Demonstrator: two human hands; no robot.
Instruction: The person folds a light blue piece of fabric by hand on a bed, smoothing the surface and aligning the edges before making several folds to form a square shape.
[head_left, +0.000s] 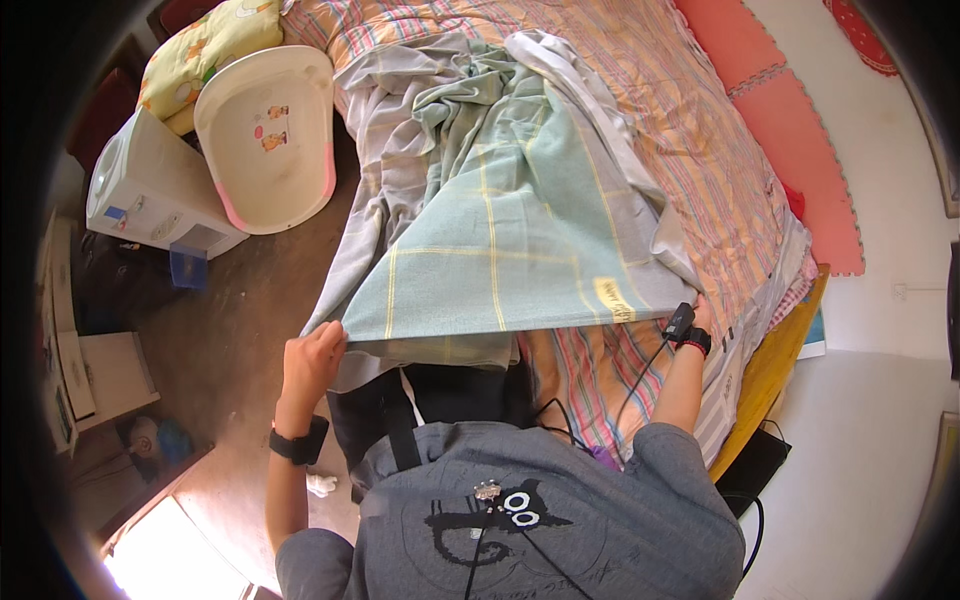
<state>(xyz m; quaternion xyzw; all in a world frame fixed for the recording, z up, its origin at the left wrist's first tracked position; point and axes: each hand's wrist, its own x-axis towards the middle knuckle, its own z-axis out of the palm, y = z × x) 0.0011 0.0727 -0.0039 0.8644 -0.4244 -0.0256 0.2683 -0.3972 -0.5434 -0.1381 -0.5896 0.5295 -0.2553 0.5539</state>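
A green and grey cloth with yellow check lines, like a bed sheet or duvet cover, stretches between my two hands. My left hand grips its near left corner, fingers closed, out over the floor. At the near right corner my right hand holds the cloth, partly hidden behind a small black device on that wrist. The near edge is pulled nearly straight in front of my body. Farther off, the cloth lies bunched in folds on the bed. A yellow patch with writing shows near its right end.
The bed has a striped orange sheet and a yellow wooden edge. On the left stand a white plastic baby bath, a white appliance and a yellow printed pillow. A black cable hangs from my right wrist. Red foam mats line the wall.
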